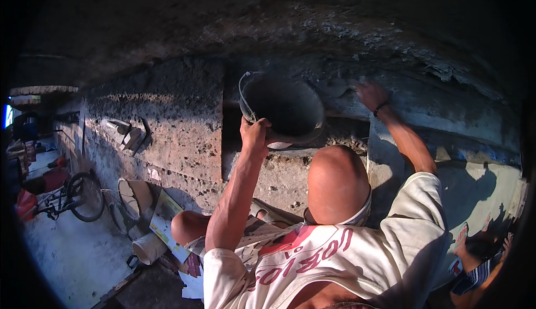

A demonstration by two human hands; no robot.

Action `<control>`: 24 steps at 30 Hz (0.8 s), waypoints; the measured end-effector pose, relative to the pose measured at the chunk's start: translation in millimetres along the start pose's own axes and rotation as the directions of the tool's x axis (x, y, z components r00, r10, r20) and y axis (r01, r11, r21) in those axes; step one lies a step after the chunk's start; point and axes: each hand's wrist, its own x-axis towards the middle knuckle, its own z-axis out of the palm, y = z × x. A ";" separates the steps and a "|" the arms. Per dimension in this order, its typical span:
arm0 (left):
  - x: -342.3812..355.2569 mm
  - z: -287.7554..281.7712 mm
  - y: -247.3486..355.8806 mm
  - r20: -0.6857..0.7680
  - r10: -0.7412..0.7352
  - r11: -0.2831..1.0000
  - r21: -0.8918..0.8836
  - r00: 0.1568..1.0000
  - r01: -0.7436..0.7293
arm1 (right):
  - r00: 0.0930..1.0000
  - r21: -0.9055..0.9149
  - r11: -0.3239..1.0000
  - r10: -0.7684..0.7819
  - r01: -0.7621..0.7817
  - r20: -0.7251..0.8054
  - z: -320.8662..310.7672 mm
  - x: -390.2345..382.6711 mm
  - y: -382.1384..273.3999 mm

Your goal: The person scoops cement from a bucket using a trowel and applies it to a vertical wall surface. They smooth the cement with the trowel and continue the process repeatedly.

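My left hand point(254, 134) grips the near rim of a dark round bucket point(285, 108), holding it up against a rough concrete wall point(178, 119). The bucket's inside is in shadow and I cannot tell what it holds. My right hand point(371, 94), with a dark band on its wrist, is stretched out to the right of the bucket. Its fingers are spread and lie against a grey patch of wet mortar point(335, 88) on the wall. My bent knee point(335, 183) is just below the bucket.
Flat tools point(129, 136) rest against the wall at the left. Far below at the left stand a bicycle point(75, 197), cardboard rolls point(148, 247) and boards. Another person point(480, 264) is at the lower right. Sunlit wall point(480, 191) runs to the right.
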 end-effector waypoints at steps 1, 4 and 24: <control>1.7 -1.8 0.5 0.002 0.006 1.000 0.009 1.000 -0.006 | 1.000 0.004 1.000 0.015 -0.015 0.012 -2.3 1.3 -0.9; 2.9 -1.2 1.8 0.010 0.009 1.000 0.022 1.000 -0.009 | 0.983 -0.019 0.987 0.160 -0.159 0.087 -11.3 13.7 -6.2; -3.2 26.8 22.1 0.075 0.002 0.999 -0.038 0.997 0.000 | 0.983 -0.002 0.995 -0.098 0.099 -0.156 -84.3 19.2 -77.0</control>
